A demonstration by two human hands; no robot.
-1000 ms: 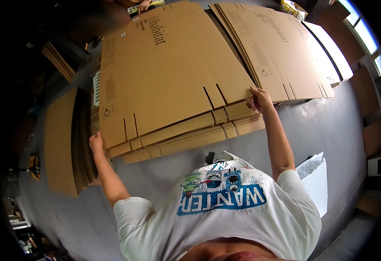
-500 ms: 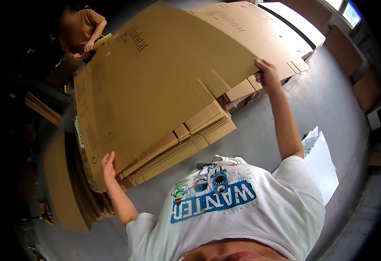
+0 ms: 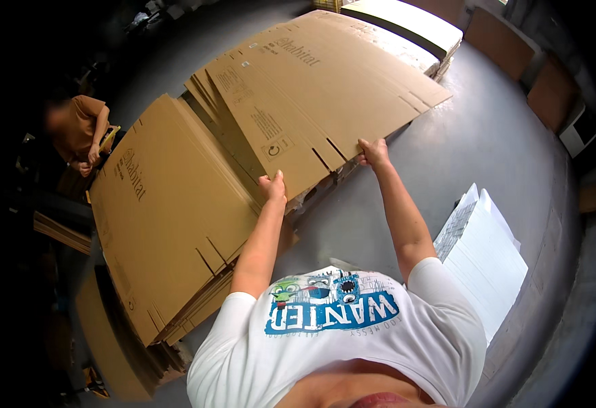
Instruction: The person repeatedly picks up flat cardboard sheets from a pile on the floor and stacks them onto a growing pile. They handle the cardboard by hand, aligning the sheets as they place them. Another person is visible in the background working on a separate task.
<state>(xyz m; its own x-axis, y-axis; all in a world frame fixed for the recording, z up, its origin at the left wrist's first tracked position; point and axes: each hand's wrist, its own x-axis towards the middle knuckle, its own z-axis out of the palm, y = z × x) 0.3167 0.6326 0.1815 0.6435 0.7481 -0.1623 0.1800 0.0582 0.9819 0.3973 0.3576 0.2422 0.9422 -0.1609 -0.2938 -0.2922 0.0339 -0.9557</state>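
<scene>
A large brown flattened carton [image 3: 311, 95] lies slanting over the right-hand pile, with dark printing and slots cut along its near edge. Its near left corner is in my left hand [image 3: 273, 185], thumb up and fingers closed around the edge. Farther right along the same edge, my right hand [image 3: 374, 154] grips it too, thumb on top and fingers underneath. To the left, another flattened carton [image 3: 175, 197] lies on top of a stack of similar sheets. A gap separates the two piles near my left hand.
A person in an orange-brown top [image 3: 84, 132] is beyond the left stack. White folded sheets [image 3: 485, 262] stand on the grey floor [image 3: 475, 129] at my right. White-topped sheets [image 3: 407, 27] are stacked at the far right, and brown boards [image 3: 499, 41] lean along the wall.
The carton my right hand was lifting now lies on the left stack. Both hands have moved to the right-hand carton; my left hand has gone from open to gripping. The view has shifted.
</scene>
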